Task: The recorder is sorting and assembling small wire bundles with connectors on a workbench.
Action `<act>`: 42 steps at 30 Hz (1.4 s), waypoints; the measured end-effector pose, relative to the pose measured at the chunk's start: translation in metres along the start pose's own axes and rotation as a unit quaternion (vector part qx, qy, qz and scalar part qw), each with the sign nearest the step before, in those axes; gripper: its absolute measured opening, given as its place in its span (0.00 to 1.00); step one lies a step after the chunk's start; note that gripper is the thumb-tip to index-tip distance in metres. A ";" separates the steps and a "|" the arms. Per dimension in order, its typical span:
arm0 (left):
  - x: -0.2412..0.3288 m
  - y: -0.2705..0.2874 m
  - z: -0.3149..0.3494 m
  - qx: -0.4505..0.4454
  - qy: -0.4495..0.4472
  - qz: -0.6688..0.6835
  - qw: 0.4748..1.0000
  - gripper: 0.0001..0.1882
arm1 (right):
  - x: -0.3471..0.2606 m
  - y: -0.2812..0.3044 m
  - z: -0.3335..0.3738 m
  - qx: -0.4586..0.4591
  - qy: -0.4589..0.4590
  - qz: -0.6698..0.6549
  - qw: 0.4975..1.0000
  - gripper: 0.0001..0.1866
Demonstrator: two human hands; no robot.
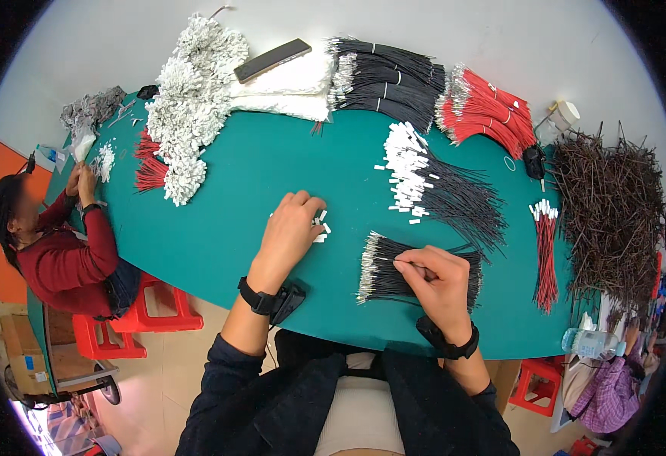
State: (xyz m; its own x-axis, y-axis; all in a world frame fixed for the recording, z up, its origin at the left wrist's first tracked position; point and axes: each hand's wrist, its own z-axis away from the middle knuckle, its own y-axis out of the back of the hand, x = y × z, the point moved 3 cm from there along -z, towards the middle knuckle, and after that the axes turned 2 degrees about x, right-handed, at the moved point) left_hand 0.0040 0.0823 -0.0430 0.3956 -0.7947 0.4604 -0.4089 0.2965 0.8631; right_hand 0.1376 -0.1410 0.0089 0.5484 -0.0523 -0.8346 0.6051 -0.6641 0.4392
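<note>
My left hand [290, 226] rests over a small scatter of white plastic connectors [321, 237] on the green table. Its fingers curl downward, and what they pinch, if anything, is hidden beneath them. With thumb and forefinger closed, my right hand [439, 277] pinches a thin black wire [387, 260], whose silvery end points left. Under and around that hand lies a bundle of black wires [387, 285] with metal tips along its left side. Farther back, a heap of black wires [462, 194] carries white connectors [407, 171] on its left ends.
Black wire bundles [386, 76], red wire bundles [488, 110] and a white pile [196, 91] line the table's [249, 152] back. Red wires with white tips [545, 258] and a brown tangled heap [610, 216] stand right. A co-worker [67, 251] sits at the left, both hands on the table.
</note>
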 end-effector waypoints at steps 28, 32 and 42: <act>0.061 0.016 0.017 -0.025 0.137 0.651 0.746 0.08 | -0.027 0.009 -0.007 0.075 0.080 -0.014 0.994 0.07; 0.071 0.016 0.019 -0.024 0.141 0.648 0.748 0.08 | -0.030 0.013 -0.007 0.089 0.086 0.014 0.992 0.06; 0.077 0.018 0.022 -0.015 0.134 0.647 0.750 0.08 | -0.037 0.017 -0.008 0.082 0.066 0.026 0.994 0.05</act>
State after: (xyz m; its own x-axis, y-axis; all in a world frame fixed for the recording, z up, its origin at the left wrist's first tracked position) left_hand 0.0091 0.0145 0.0034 -0.1639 0.3031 0.9388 -0.5758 0.7433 -0.3405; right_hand 0.1326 -0.1444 0.0497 0.6541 0.0015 -0.7564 0.4782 -0.7757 0.4119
